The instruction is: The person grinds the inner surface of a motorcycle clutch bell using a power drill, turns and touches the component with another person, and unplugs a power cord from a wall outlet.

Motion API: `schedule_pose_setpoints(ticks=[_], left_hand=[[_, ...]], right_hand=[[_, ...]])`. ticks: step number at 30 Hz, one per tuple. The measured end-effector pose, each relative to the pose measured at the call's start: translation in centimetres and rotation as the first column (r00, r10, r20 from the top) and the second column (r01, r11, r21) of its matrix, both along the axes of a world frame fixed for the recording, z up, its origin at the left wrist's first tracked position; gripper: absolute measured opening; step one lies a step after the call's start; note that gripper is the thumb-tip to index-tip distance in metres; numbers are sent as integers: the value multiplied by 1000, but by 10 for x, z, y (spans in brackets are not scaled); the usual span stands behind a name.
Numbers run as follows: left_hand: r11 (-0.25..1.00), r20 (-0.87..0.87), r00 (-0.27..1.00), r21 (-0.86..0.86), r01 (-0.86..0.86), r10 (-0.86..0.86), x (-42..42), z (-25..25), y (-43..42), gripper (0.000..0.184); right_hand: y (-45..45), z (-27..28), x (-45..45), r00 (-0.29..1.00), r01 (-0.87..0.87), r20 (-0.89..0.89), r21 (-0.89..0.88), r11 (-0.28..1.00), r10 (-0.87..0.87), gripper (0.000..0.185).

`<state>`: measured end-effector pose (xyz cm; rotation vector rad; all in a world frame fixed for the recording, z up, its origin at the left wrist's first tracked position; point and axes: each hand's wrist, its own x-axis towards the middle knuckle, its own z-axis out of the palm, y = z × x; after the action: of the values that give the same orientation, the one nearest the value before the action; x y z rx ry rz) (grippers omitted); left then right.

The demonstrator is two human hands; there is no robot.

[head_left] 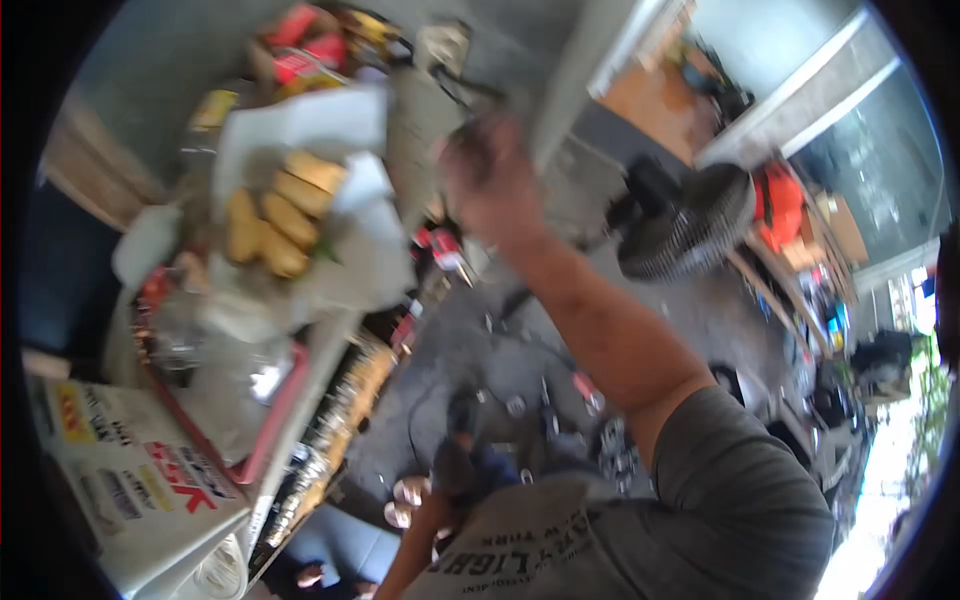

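Observation:
My right hand (pixel 490 175) is stretched far forward and smeared by motion, so its fingers and anything in them are unclear. Just beyond it, a black cord (pixel 450 88) runs from a pale socket box (pixel 442 45) on the surface. My left hand (pixel 432 510) is low in the picture, close to my body, beside round copper-coloured metal parts (pixel 402 502). Its fingers are too blurred to read. To the left of my right hand, several yellow mangoes or similar fruits (pixel 290 222) lie on white paper (pixel 355 270).
A black fan (pixel 690 220) stands to the right of my forearm. Tools and small parts litter the grey floor (pixel 430 370). At left are a pink-rimmed tray (pixel 292 385) and a printed white box (pixel 140 470). Red packages (pixel 305 50) sit at the back.

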<state>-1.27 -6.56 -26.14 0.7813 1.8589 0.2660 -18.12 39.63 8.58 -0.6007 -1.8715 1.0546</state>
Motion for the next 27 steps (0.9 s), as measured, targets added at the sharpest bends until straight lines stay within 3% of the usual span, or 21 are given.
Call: schedule_pose_setpoints(ticks=[1,2,3,4,5,6,7,11,13,15,16,17,18,20,22,23,25,27], left_hand=[[999,115,992,0,43,-42,-10,34,14,56],[997,223,972,-2,81,-79,-20,62,29,50],[987,165,973,43,156,-161,-20,88,43,36],[980,106,975,45,191,-195,-17,119,56,33],[973,32,975,64,220,-222,-10,133,71,30],[962,-40,966,91,259,-256,1,122,66,28],[947,-113,952,121,298,-285,11,111,56,27],[913,-117,911,58,404,-396,39,101,64,25],[867,-57,865,-23,498,-499,47,103,80,24],[815,-1,819,-100,571,-574,57,106,98,24],[735,76,769,-247,631,-634,62,111,110,26],[630,157,719,-383,676,-677,66,112,121,27],[611,154,704,-393,688,-694,65,106,120,27],[562,528,557,-171,809,-641,54,99,105,31],[508,534,552,-244,826,-641,63,91,126,32],[461,543,546,-298,836,-639,68,88,146,34],[366,564,539,-398,841,-626,84,75,188,36],[264,585,538,-490,831,-607,94,47,221,40]], right_hand=[[-15,-32,53,960,-268,89,15,963,266,34],[-29,-76,113,873,-429,325,157,890,363,40],[-45,-113,174,664,-547,544,-113,830,512,42],[-64,-167,244,508,-541,597,-339,769,621,38],[-88,-229,327,227,-447,816,-398,801,532,39],[-97,-219,369,-216,-215,716,-698,683,664,37],[-99,-232,398,-190,-178,705,-710,682,684,37],[-184,-276,542,-81,-59,604,-797,601,793,32],[-240,-274,638,-20,-9,548,-836,548,836,30],[-278,-305,689,34,19,494,-869,494,869,29],[-282,-308,702,60,31,487,-873,486,871,29],[-283,-311,714,137,59,381,-925,376,914,28],[-276,-311,722,215,71,272,-962,263,938,27],[-259,-312,729,356,45,27,-999,11,934,26],[-222,-314,720,341,-21,185,-979,205,922,25],[-215,-345,719,424,148,142,-985,86,894,27],[-197,-384,711,702,266,554,-787,557,448,25],[-160,-421,682,542,535,704,-710,458,459,31]])
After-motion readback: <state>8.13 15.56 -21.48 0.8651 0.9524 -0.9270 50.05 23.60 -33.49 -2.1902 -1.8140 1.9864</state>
